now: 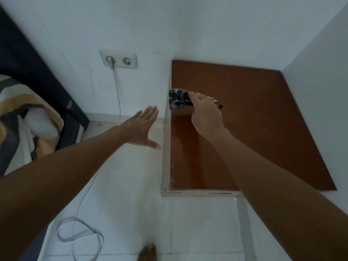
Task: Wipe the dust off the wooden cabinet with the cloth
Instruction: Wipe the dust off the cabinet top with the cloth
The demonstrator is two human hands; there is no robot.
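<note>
The right hand [205, 113] grips a bunched dark patterned cloth [178, 99], pressed onto the wooden cabinet [254, 110] top at its left edge. Beyond the fingers much looks unwiped; progress is hard to judge. The left hand [143, 129] hovers open, holding nothing.

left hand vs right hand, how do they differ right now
The right hand is closed around the dark patterned cloth; the left hand is open, fingers spread, holding nothing.
The right hand is over the wooden cabinet top, near its left edge; the left hand is stretched out beside the cabinet, above the pale floor.
Both are bare, reaching forward on outstretched arms.
</note>
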